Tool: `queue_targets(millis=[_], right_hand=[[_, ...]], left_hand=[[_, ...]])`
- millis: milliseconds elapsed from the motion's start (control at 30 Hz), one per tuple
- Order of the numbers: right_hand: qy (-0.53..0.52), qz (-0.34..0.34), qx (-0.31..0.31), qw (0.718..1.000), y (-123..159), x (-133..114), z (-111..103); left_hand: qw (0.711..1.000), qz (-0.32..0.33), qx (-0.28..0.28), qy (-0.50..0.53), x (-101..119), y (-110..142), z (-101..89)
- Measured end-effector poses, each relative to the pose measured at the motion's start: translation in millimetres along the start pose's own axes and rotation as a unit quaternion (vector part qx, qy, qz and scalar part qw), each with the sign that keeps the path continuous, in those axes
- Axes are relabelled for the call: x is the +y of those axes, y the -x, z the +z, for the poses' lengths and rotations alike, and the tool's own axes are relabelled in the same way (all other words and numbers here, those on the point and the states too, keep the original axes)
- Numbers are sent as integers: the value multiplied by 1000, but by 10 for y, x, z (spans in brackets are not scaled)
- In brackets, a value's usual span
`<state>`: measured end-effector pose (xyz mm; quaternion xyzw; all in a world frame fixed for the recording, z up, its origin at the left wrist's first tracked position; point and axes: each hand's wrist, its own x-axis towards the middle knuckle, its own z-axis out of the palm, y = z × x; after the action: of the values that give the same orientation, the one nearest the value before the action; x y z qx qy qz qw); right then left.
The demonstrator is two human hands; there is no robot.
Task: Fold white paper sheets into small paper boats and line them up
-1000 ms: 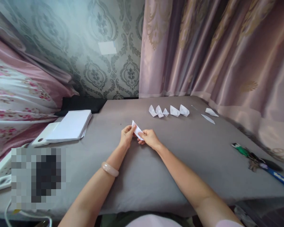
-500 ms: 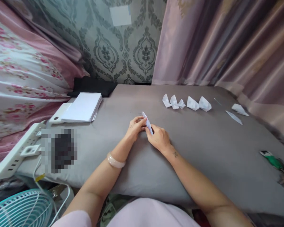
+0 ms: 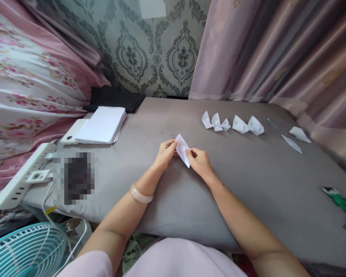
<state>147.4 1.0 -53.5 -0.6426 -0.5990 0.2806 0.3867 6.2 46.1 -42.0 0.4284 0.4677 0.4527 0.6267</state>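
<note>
Head view. The left hand (image 3: pixel 165 152) pinches the upper left edge of a folded white paper piece (image 3: pixel 183 149), thumb on the near face; the right hand (image 3: pixel 200 159) pinches its lower right edge likewise. Grip: both hands closed on the one piece. It is held tilted in front of the person, over the grey cloth-covered surface (image 3: pixel 173 200); whether anything touches the cloth cannot be determined. Beyond, to the right, stands a row of folded white pieces (image 3: pixel 240 124); a paper stack (image 3: pixel 102 124) lies to the left.

Assessment: the step in hand appears to be shaping or creasing the piece between the fingers. The next move would call for one hand steadying an edge while the other thumb presses evenly along a fold.
</note>
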Motion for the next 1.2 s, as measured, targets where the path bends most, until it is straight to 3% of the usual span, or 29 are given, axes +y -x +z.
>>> queue_targets(millis=[233,633,867,967,1100,1200], right_hand=[[-16,11,18,1000,-14,30,10],[26,27,25,999,-23,26,4],[2,26,-11,1000,-15,56,41],[-15,16,6,1000,3,30,54],[-30,-62,82,994,54,-67,68],[-18,-115,86,989,92,-117,86]], left_hand=[[992,92,-35,-82,-93,-23,-24],[989,78,-55,-110,-135,-27,-19],[979,111,-2,-172,-98,-22,-38],[967,113,34,-226,-85,-9,-51],[958,113,73,-254,-82,-6,-76],[946,128,88,-285,-76,-4,-79]])
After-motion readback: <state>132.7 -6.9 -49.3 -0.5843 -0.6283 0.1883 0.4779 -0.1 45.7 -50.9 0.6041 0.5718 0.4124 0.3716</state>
